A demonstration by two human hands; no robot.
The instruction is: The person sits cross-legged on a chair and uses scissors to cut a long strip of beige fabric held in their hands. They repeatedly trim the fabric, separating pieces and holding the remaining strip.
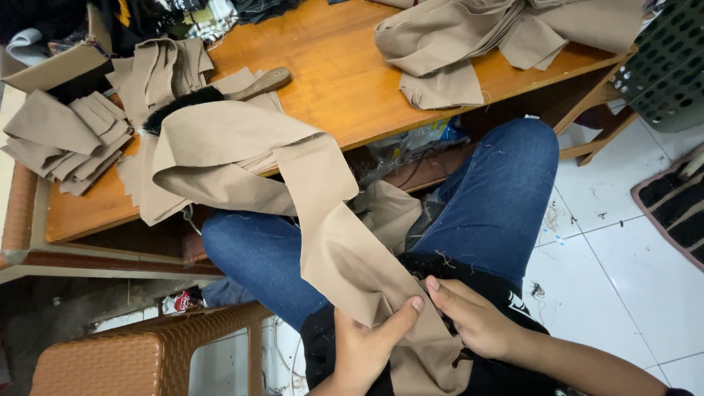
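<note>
A long strip of tan fabric (323,220) runs from the low wooden table (345,81) down into my lap. My left hand (367,345) grips its lower end, thumb pressed on top of the cloth. My right hand (473,315) pinches the same end from the right side, fingers partly tucked under the fabric edge. My knees in blue jeans (499,198) sit under the strip. A brush with a wooden handle (260,82) and black bristles lies on the table beside the strip's upper end.
Stacks of tan cut pieces lie at the table's left (66,139) and back right (469,44). A brown woven plastic stool (147,352) stands lower left. A green mesh basket (671,66) and a dark mat (678,205) are on the white tiled floor at right.
</note>
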